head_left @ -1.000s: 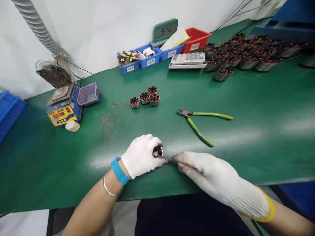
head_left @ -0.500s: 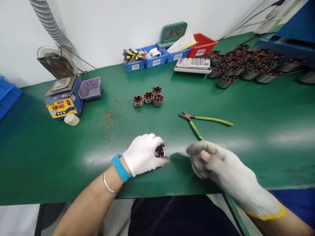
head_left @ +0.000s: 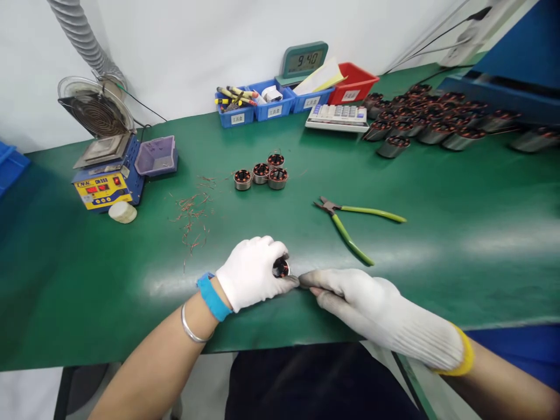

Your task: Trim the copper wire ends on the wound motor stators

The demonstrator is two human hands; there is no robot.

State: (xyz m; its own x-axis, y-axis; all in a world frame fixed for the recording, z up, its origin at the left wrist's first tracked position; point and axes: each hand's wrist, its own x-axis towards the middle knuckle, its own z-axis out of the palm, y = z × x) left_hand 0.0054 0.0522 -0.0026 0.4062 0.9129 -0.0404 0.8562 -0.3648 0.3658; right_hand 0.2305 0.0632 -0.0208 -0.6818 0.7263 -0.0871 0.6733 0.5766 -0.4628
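My left hand [head_left: 256,273], in a white glove, is wrapped round a small motor stator [head_left: 280,268] with copper windings inside a metal ring. The stator's open face points right. My right hand [head_left: 350,294], gloved with a yellow cuff, is closed in a pinch just right of the stator, its fingertips by my left fingertips. Whatever lies between those right fingers is too small to make out. Beyond my right hand lie diagonal cutters [head_left: 350,224] with green handles spread apart. Several finished-looking stators [head_left: 277,179] stand grouped farther back.
Copper wire scraps [head_left: 191,213] lie left of centre. At the left stand a solder pot [head_left: 107,185] and a purple tray [head_left: 156,157]. Blue bins [head_left: 275,111], a red bin [head_left: 352,87], a clock [head_left: 304,60] and a calculator [head_left: 336,116] line the back. Many stators [head_left: 431,119] crowd the right.
My right hand has come left and down from above the table to the stator's side, its fingers now meeting my left fingertips. The left hand keeps its hold; the view has shifted slightly.
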